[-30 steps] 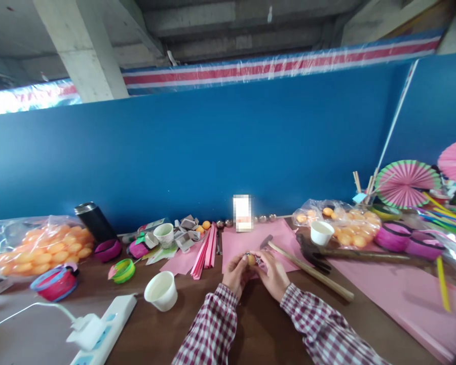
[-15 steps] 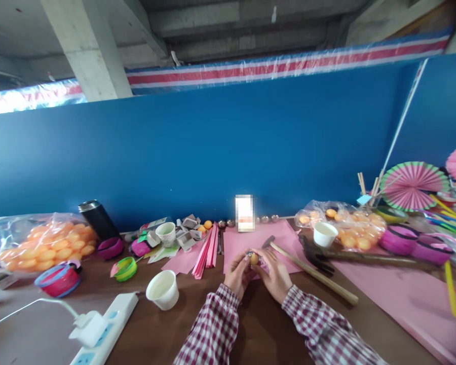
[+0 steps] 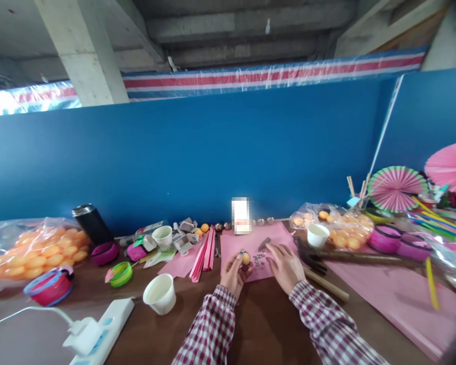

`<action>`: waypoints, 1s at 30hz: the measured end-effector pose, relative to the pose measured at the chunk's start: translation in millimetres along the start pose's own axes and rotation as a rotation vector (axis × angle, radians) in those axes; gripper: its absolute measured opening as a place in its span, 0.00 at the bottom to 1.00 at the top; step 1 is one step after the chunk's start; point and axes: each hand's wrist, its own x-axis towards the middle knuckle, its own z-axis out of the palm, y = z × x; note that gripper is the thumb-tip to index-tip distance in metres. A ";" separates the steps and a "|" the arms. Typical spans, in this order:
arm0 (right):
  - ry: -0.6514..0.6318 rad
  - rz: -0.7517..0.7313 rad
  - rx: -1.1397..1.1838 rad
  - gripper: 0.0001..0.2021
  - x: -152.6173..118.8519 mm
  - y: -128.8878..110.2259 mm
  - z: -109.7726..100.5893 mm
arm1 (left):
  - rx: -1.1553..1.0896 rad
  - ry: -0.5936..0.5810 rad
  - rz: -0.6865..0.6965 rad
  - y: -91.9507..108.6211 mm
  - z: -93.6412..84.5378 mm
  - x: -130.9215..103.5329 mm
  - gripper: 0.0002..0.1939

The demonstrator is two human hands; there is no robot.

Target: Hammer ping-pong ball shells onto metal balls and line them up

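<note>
Room: runs beneath a dim, beamed concrete ceiling, with a pale concrete pillar at left.

Backdrop: consists of a blue partition spanning the view, with red, white and blue sheeting above.

Work surface: is a dark brown bench, faintly glossy, most crowded along the partition. Carries a large pink sheet at right and a smaller pink paper at centre.

Far left: holds a clear bag of orange balls, just beside a black flask.

Far right: shows a green-edged pleated fan; nearer the centre, a smaller bag of balls behind a white cup.

Near left: has a white power strip, plug inserted.

Hammer: rests aslant, head on the pink paper, partly hidden by the right hand.

Right hand: hovers or rests at the paper's edge (cannot tell contact), fingers extended, thumb apart, nothing visible in grip.

Left hand: pinches a yellowish ball between thumb and fingers, near the paper's front edge; metallic bits on its upper side.

Silver pieces: lie scattered on the paper between both hands; too small to identify.
</note>
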 end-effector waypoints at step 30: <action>-0.245 0.310 -0.329 0.11 2.2 15.5 -7.1 | 0.786 0.301 0.624 3.3 -30.8 24.5 0.27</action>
